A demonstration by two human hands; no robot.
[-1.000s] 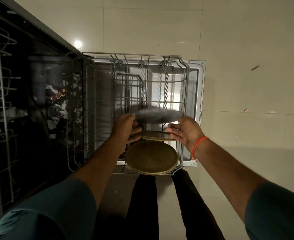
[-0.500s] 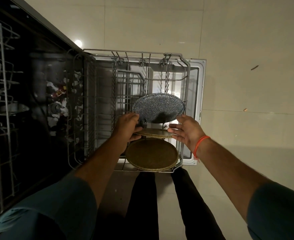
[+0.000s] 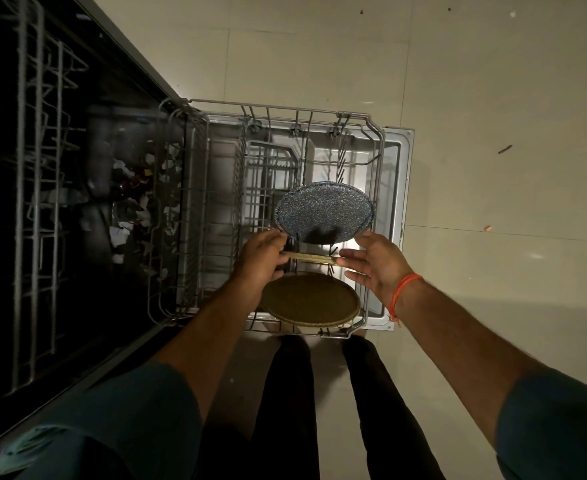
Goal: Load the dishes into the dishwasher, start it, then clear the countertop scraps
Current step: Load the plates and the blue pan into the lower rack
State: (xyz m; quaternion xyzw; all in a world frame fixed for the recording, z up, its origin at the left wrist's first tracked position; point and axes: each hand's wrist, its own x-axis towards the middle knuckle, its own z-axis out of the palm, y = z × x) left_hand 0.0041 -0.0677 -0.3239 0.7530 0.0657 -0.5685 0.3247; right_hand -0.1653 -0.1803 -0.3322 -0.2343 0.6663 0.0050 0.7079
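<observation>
**In the pulled-out lower rack: three plates on edge, both hands at the middle one**

In the lower rack of the open dishwasher, drawn out over the dropped door, three plates stand among the tines on the right-hand side; farthest from the person is a blue speckled plate, leaning so that its face shows; in the middle is a thin brown plate seen nearly edge-on; nearest is a larger brown plate, tilted with its broad face up, and a second rim shows just beneath its near edge, though whether that is another plate cannot be told; the rest of the rack, left of the plates and toward its far side, shows only bare wire.

The left hand has its fingers curled onto the left end of the middle plate, gripping its edge; the right hand, with an orange thread round the wrist, is held with fingers straight and spread, its fingertips touching the right end of the same plate and closing on nothing.

To the left, in the dark tub of the machine, pale and reddish scraps lie scattered on the floor of the tub; above them an upper wire rack runs down the left side; its contents cannot be made out; the tiled floor lies beyond the door, with a few small bits on it.
</observation>
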